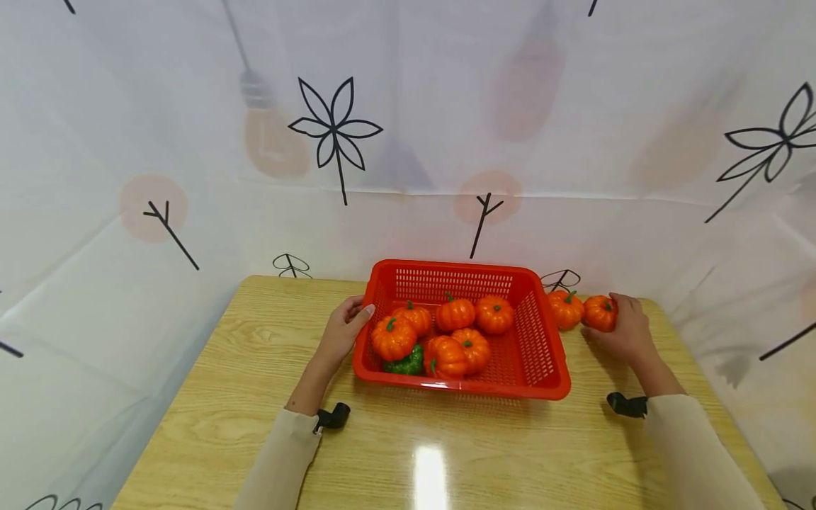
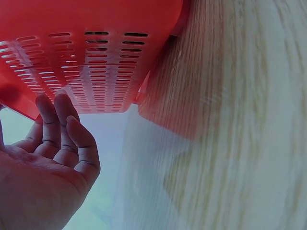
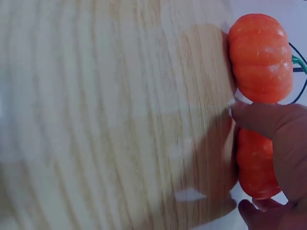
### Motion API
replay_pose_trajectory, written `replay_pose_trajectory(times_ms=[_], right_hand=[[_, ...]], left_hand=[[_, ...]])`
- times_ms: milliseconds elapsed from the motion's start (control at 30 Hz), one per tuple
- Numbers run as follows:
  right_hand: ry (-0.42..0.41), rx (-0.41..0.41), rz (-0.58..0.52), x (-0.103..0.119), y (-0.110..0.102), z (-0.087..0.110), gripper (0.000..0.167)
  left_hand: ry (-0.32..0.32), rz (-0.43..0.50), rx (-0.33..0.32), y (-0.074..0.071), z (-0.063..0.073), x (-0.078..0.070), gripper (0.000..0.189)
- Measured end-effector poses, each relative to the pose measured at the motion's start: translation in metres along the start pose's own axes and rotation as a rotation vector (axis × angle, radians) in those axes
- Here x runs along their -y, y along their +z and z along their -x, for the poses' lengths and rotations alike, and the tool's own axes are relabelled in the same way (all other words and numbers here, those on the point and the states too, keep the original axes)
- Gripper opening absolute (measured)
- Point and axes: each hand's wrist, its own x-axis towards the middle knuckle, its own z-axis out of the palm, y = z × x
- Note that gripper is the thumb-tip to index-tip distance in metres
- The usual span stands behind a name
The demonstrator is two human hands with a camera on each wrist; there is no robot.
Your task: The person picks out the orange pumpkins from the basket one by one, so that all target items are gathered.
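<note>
A red plastic basket (image 1: 525, 336) with slotted walls holds several small orange pumpkins (image 1: 494, 314) and one green pumpkin-like piece (image 1: 408, 363). My left hand (image 1: 343, 329) grips the basket's left rim, thumb on top and fingers beneath against the slotted wall. In the left wrist view, the basket (image 2: 96, 72) stands over the curled fingers of my left hand (image 2: 53, 158). Right of the basket, my right hand (image 1: 627, 329) holds an orange pumpkin (image 1: 599, 313) between thumb and fingers. Beside it sits a second pumpkin (image 1: 565, 309), also seen in the right wrist view (image 3: 261, 57).
The wooden table (image 1: 223, 397) ends at the back against a white patterned cloth (image 1: 408, 227). The two pumpkins outside the basket lie by that back edge. A black wrist mount (image 1: 627, 405) sticks out from the right sleeve, and another (image 1: 334, 416) from the left.
</note>
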Motion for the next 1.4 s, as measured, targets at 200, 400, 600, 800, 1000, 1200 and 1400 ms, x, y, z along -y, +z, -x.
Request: replay_pose_trajectory(times_ms=[200,400,600,800,1000,1200,1400], right_hand=[[-0.074,-0.044,-0.007,0.0,-0.002,0.006,0.094],[-0.169,-0.125,-0.039,0.016,-0.008,0.015,0.086],[-0.235,-0.146,-0.094,0.047,-0.013,0.027,0.075],[-0.35,-0.19,-0.145,0.083,-0.014,0.036,0.067],[-0.431,-0.154,-0.138,0.114,-0.01,0.047,0.066],[-0.492,-0.075,-0.123,0.147,-0.007,0.055,0.066],[-0.542,0.054,-0.117,0.172,0.0,0.059,0.068]], left_hand=[[-0.01,-0.013,-0.012,0.001,0.002,-0.001,0.049],[-0.008,-0.008,-0.008,0.001,0.001,0.0,0.049],[0.002,0.006,-0.002,0.0,-0.001,0.004,0.049],[0.006,-0.006,-0.004,0.0,-0.001,0.006,0.05],[0.008,-0.006,0.002,0.0,-0.002,0.005,0.05],[-0.02,-0.007,0.008,-0.001,-0.003,0.002,0.049],[-0.028,-0.011,0.003,0.0,-0.003,0.003,0.047]])
